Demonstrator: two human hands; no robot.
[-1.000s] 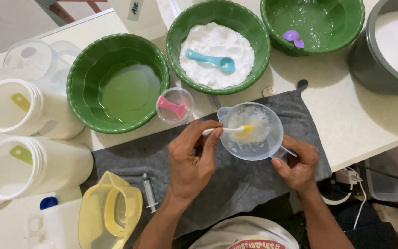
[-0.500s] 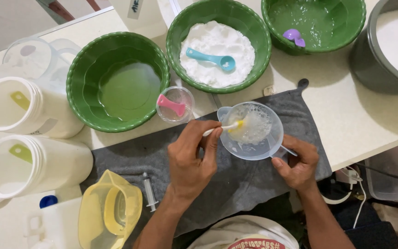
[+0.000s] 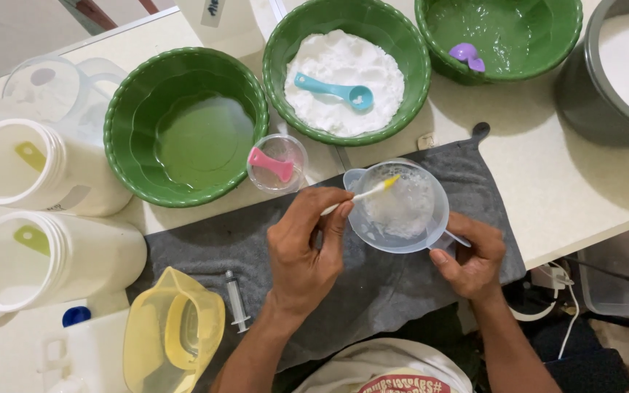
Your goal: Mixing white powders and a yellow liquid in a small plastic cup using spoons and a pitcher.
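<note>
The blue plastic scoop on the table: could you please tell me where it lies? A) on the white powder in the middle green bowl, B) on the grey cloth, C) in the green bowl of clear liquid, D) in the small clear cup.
A: the blue plastic scoop rests on the white powder inside the middle green bowl.

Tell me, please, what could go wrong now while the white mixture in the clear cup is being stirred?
1. The clear measuring cup is steadied only at its handle by the right hand; hard stirring might tip it onto the grey cloth.
2. The left hand works close to the small cup with the pink scoop and could knock it.
</note>
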